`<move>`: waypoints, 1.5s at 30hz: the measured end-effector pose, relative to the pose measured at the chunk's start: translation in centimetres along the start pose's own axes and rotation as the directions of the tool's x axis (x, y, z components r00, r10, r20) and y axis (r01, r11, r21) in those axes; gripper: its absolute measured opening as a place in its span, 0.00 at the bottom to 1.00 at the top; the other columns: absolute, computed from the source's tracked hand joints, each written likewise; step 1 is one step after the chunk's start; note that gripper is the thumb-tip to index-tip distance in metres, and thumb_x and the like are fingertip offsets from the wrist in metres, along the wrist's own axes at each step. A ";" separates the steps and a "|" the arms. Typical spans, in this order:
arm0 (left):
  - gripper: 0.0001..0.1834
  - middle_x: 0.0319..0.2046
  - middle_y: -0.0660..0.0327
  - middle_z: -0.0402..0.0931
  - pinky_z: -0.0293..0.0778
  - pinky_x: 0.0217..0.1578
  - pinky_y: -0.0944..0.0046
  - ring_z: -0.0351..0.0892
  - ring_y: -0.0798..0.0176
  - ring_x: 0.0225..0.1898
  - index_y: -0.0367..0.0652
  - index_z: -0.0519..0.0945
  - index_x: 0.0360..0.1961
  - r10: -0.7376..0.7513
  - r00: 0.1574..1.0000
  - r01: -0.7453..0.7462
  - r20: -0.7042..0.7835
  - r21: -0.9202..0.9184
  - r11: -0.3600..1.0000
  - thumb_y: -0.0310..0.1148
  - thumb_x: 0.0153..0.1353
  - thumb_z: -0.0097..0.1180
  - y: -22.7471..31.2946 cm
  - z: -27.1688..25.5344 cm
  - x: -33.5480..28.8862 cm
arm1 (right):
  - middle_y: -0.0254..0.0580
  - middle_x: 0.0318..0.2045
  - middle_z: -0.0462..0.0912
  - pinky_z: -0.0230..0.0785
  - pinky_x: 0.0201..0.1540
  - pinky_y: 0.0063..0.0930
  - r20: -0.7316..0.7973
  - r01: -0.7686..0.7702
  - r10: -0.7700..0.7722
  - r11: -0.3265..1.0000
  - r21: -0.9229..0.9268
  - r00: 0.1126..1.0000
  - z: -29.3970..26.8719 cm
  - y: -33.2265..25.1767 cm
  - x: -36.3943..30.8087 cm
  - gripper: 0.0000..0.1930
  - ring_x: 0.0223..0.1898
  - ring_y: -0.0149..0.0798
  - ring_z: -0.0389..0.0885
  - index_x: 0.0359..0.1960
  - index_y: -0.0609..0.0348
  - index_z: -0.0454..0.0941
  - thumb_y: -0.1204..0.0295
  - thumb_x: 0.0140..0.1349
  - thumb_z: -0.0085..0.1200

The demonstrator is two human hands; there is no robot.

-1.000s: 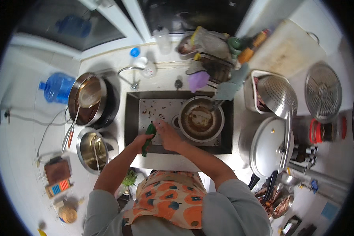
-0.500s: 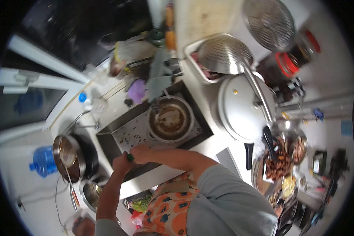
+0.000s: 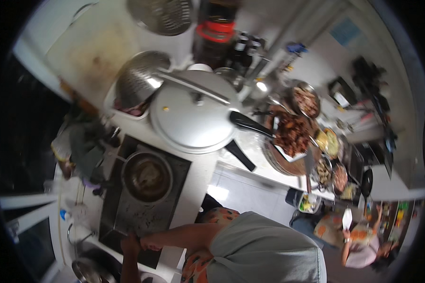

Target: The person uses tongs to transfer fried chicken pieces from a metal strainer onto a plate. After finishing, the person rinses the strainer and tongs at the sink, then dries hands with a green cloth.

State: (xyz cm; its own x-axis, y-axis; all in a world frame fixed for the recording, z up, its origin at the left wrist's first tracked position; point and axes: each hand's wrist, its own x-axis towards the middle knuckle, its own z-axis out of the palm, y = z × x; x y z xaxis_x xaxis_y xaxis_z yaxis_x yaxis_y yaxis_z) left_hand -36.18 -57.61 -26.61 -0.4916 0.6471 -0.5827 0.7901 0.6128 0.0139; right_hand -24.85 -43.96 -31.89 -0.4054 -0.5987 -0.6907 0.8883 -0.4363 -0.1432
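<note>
My left hand (image 3: 129, 244) and my right hand (image 3: 150, 242) are close together above the near part of the dark sink (image 3: 182, 170). Both look curled, the right one's fingers turned in. A small dark patch shows between them, too blurred to name. Farther into the sink stands a round metal pot (image 3: 146, 191) with brown liquid and a pale patch in it. My hands are apart from the pot. Dark specks lie scattered on the sink bottom between it and my hands.
A large silver pressure cooker (image 3: 193, 125) with black handles stands right of the sink, beside a perforated metal bowl (image 3: 139, 78). Dark brown meat (image 3: 290, 134) is piled farther right on a round board. Another person (image 3: 363, 250) is at the far right.
The view has swung to the right, so the sink and pot now appear farther left and another person shows. My hands remain together over the sink. The green thing between them no longer shows clearly.
</note>
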 end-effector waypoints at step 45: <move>0.11 0.29 0.57 0.87 0.83 0.31 0.47 0.91 0.47 0.34 0.50 0.83 0.40 0.061 0.992 -0.058 -0.110 0.030 0.998 0.43 0.61 0.61 2.8 -6.0 -2.5 | 0.42 0.25 0.85 0.71 0.31 0.46 -0.061 0.315 -0.471 0.673 -0.669 0.880 0.3 -2.4 -4.6 0.08 0.24 0.45 0.81 0.27 0.63 0.85 0.72 0.51 0.71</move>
State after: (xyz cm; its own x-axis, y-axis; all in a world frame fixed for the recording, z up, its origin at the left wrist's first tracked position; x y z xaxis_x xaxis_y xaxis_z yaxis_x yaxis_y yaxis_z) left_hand -34.91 -54.79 -20.18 -0.4796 0.7293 -0.4880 0.8280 0.5603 0.0236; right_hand -25.15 -40.34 -28.17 -0.7624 -0.2805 -0.5832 0.6149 -0.0328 -0.7880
